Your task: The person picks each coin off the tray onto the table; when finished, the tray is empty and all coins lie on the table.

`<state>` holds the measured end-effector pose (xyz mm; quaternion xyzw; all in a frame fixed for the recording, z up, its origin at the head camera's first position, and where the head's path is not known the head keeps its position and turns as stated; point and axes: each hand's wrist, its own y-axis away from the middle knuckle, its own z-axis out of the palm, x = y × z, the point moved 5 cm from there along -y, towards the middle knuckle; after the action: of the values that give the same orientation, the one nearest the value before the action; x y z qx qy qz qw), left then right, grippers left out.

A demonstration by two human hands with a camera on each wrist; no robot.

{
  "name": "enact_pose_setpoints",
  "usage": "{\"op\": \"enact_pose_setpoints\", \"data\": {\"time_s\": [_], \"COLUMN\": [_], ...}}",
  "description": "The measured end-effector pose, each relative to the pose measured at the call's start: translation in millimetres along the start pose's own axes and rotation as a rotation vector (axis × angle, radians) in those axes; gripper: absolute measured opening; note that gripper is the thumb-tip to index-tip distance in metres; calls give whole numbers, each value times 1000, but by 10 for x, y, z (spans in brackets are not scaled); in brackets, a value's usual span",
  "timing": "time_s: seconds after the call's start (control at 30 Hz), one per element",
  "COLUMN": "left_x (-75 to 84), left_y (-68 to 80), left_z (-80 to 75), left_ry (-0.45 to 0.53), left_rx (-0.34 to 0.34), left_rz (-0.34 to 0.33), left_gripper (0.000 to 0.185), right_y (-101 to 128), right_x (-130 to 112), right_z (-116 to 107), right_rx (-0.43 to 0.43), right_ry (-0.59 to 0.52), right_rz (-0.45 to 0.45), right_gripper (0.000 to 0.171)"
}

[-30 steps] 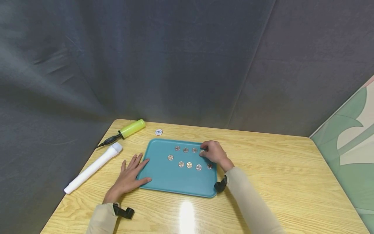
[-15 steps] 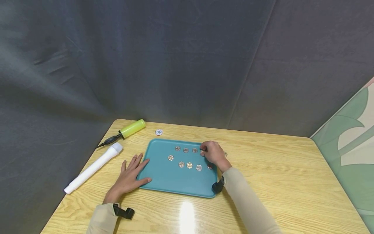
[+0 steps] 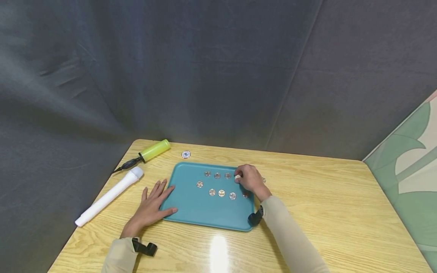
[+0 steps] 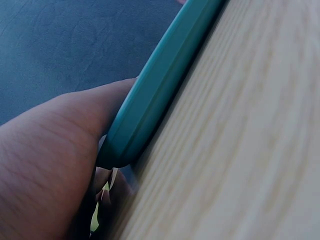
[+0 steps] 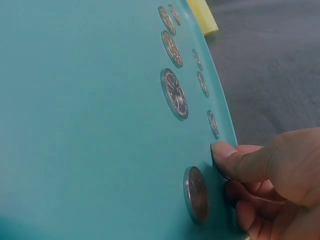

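Note:
A teal tray (image 3: pixel 208 212) lies on the wooden table with several metal coins (image 3: pixel 221 193) in two loose rows. At its far right corner my right hand (image 3: pixel 252 179) pinches a coin (image 3: pixel 237 177) between thumb and fingers, close over the tray floor. In the right wrist view the thumb (image 5: pixel 225 152) covers most of that coin, and a larger-looking coin (image 5: pixel 196 195) lies just beside the fingers. My left hand (image 3: pixel 150 206) rests spread at the tray's left edge, its thumb and index finger over the rim. The left wrist view shows the thumb (image 4: pixel 112 97) against the rim.
On the left lie a white stick-like tube (image 3: pixel 109 197) with a grey end and a yellow-green hand pump (image 3: pixel 154 151) with a black nozzle. A poker chip (image 3: pixel 186 154) lies behind the tray. Another coin (image 3: pixel 264 179) shows past the right wrist. A dark curtain (image 3: pixel 218 76) hangs behind the table.
The right hand stays at the far right corner, its fingers shifting slightly so more of the pinched coin shows. The left hand has not moved.

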<state>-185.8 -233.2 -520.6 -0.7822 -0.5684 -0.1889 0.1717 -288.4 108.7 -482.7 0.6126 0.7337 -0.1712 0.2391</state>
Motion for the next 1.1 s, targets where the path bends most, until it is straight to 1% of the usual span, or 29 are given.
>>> {"op": "enact_pose_setpoints", "data": {"time_s": [0.1, 0.33, 0.43, 0.6, 0.87, 1.0, 1.1], "left_x": [1, 14, 18, 23, 20, 20, 19], "left_y": [0, 9, 11, 14, 7, 6, 6], "left_z": [0, -6, -15, -22, -9, -7, -10], "left_ry": [1, 7, 6, 1, 5, 2, 3], "left_rx": [0, -6, -1, 5, -6, -4, -1], "left_rz": [-3, 1, 3, 8, 0, 3, 6], "left_gripper": [83, 83, 83, 83, 84, 83, 83], "right_y": [9, 29, 30, 27, 34, 35, 36], "right_x": [0, 18, 32, 41, 70, 121, 175], "right_z": [-9, -35, -49, -71, -134, -174, -197], "right_rx": [5, 9, 23, 36, 62, 59, 44], "right_ry": [-2, -62, -73, -80, -117, -174, -243], "right_rz": [-14, -28, -49, -89, -117, -102, -71], "right_gripper": [9, 5, 3, 4, 11, 12, 13]}}
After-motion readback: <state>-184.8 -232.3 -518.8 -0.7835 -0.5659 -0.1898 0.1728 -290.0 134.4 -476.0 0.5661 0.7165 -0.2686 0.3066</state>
